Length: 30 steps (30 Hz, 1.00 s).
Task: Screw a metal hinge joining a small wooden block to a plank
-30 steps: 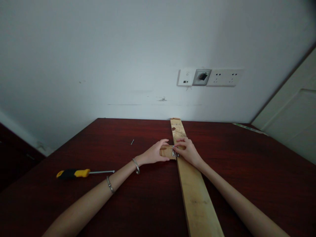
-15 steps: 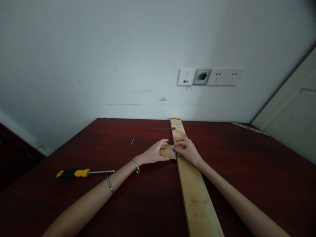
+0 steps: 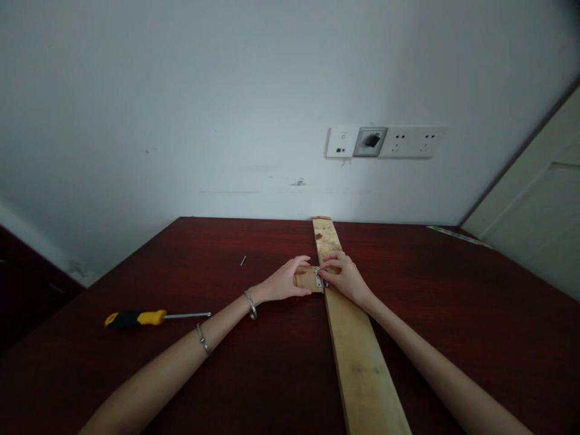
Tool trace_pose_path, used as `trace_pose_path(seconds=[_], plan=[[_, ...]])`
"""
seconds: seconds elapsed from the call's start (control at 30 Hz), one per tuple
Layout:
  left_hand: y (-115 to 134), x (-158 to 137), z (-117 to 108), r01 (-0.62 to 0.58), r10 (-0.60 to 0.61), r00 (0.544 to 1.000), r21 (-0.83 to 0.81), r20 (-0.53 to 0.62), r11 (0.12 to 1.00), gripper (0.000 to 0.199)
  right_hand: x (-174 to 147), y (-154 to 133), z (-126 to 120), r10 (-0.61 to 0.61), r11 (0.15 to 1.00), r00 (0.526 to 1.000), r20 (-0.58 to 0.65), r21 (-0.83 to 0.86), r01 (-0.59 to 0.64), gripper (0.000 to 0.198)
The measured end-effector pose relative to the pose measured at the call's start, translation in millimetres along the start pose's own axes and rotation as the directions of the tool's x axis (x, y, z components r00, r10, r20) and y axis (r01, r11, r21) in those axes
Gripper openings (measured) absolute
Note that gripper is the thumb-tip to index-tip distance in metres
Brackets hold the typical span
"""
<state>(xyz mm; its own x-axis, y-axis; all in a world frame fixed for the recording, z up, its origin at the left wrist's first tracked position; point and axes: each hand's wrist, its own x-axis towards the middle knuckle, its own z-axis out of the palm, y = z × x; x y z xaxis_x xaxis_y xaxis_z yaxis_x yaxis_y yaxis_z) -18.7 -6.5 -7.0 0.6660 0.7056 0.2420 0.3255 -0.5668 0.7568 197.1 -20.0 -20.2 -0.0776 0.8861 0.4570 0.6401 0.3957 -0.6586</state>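
Barely any change over 1 s: left hand stays clamped on small wood block, just beside long board. Right hand works at metal plate on block's end; can't tell if fingertips grip anything. Likely fine positioning.

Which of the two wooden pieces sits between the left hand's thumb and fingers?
The short wooden block; the long wooden plank instead runs beneath the right hand.
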Motion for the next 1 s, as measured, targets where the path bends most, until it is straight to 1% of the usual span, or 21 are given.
trace_pose_path(seconds=[0.4, 0.63, 0.73, 0.87, 1.0], plan=[[1, 0, -1, 0.003, -0.003, 1.000, 0.027, -0.004, 1.000, 0.077, 1, -1, -2, 0.035, 0.998, 0.999, 0.018, 0.045, -0.036, 0.007], [-4, 0, 0, -0.001, 0.001, 1.000, -0.011, 0.028, 1.000, 0.081, 5, -3, -12, 0.040, 0.987, 0.996, 0.074, 0.152, -0.051, 0.017], [-6, -1, 1, -0.002, 0.002, 0.999, -0.016, 0.032, 1.000, 0.083, 5, -2, -15, 0.065, 0.977, 0.996, 0.061, 0.199, -0.076, 0.018], [-8, -2, 2, 0.007, -0.006, 1.000, -0.028, 0.021, 1.000, 0.084, 6, -4, -20, 0.087, 0.969, 0.996, 0.012, 0.232, -0.087, 0.024], [-7, -2, 4, 0.014, -0.013, 1.000, -0.060, 0.009, 0.998, 0.084, 15, -15, -26, 0.045, 0.967, 0.999, 0.006, 0.252, -0.045, 0.021]])
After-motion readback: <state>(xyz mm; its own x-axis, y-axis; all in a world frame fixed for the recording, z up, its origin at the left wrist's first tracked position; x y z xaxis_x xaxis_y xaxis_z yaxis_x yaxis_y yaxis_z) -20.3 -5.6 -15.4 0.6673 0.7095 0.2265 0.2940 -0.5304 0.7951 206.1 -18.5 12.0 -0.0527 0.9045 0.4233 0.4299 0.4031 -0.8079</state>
